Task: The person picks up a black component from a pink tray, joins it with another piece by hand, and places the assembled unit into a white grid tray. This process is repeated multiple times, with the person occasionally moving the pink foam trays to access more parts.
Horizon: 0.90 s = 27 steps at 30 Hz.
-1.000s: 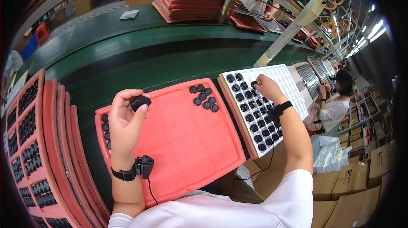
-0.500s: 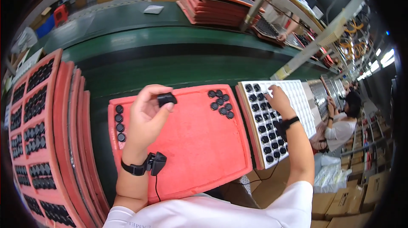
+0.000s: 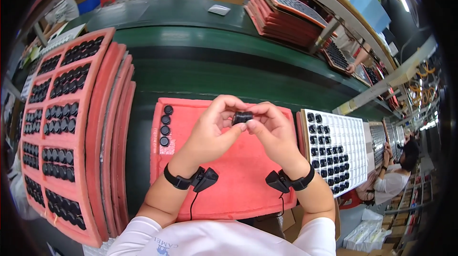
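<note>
Above the pink foam tray [image 3: 214,179], a small black ridged cylindrical part [image 3: 242,117] lies sideways between my hands. Thumb and fingers of my left hand [image 3: 215,125] pinch its left end. My right hand [image 3: 271,129] is closed on its right end; whether this is one piece or two pressed together I cannot tell. Several black round caps [image 3: 165,119] stand in a column at the tray's left side. To the right, a white gridded tray [image 3: 350,146] holds rows of small black parts [image 3: 329,163]. My hands hide the pink tray's far right area.
At the left rises a stack of pink foam trays [image 3: 102,127] filled with black caps. A green conveyor surface [image 3: 200,75] runs behind, bearing another tray stack [image 3: 281,17] and a small white tray [image 3: 219,10]. A co-worker [image 3: 389,179] sits at the far right.
My right hand has left the white tray and come over to meet my left hand at the black part. The view has shifted, so the scene sits further right.
</note>
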Each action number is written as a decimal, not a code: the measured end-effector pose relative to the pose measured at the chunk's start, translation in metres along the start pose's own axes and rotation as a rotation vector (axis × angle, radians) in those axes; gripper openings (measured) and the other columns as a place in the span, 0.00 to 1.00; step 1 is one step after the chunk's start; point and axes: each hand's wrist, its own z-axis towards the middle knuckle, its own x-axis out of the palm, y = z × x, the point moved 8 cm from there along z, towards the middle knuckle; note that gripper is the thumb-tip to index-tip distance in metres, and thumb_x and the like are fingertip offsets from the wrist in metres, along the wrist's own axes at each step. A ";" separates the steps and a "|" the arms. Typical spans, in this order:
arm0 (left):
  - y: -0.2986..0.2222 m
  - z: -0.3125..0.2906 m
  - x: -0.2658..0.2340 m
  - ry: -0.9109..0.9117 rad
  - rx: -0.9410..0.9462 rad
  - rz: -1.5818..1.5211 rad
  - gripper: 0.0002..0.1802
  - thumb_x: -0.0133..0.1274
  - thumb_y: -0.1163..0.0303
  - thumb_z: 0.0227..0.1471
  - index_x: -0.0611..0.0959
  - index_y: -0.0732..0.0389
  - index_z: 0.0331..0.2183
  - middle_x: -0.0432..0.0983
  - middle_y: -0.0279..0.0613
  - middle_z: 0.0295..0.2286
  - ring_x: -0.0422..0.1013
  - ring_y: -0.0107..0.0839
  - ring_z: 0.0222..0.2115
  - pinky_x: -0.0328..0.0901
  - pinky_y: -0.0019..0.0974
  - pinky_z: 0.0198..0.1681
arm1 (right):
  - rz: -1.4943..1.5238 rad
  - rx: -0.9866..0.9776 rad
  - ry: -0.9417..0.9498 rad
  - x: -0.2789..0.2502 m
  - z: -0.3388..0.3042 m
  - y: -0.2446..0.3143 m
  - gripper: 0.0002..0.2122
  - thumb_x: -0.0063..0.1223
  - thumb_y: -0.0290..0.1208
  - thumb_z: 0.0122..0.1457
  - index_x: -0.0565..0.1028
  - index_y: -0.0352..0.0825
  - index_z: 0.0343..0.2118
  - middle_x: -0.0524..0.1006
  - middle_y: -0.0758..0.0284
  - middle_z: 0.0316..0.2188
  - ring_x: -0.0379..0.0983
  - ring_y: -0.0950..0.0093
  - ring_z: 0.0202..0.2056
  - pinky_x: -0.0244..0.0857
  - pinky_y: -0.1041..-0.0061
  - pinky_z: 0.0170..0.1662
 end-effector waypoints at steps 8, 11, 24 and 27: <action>-0.017 -0.008 0.014 0.122 0.065 0.066 0.14 0.45 0.84 0.47 0.71 0.66 0.39 0.67 0.40 0.36 0.66 0.26 0.39 0.66 0.32 0.39 | 0.579 0.074 0.031 -0.003 0.029 -0.106 0.11 0.52 0.28 0.56 0.69 0.31 0.40 0.72 0.69 0.33 0.67 0.81 0.34 0.63 0.80 0.35; -0.026 -0.014 0.027 0.167 0.176 0.208 0.11 0.43 0.82 0.45 0.71 0.66 0.35 0.67 0.42 0.34 0.65 0.29 0.36 0.64 0.33 0.35 | -0.246 0.027 0.110 0.045 0.033 -0.107 0.12 0.54 0.28 0.53 0.69 0.31 0.39 0.72 0.68 0.32 0.68 0.78 0.33 0.64 0.78 0.35; -0.022 -0.010 0.013 0.112 0.048 0.109 0.07 0.40 0.82 0.43 0.70 0.65 0.29 0.68 0.41 0.26 0.65 0.32 0.27 0.61 0.33 0.32 | -1.030 -0.479 0.477 0.188 0.052 -0.103 0.12 0.58 0.23 0.45 0.71 0.33 0.35 0.70 0.61 0.31 0.69 0.64 0.32 0.64 0.70 0.35; -0.028 -0.010 0.006 0.078 0.119 0.122 0.08 0.40 0.82 0.43 0.71 0.65 0.30 0.68 0.41 0.26 0.65 0.31 0.27 0.61 0.33 0.32 | -0.778 -0.440 0.390 0.167 0.051 -0.087 0.13 0.58 0.22 0.45 0.71 0.32 0.35 0.70 0.62 0.32 0.69 0.67 0.34 0.65 0.72 0.36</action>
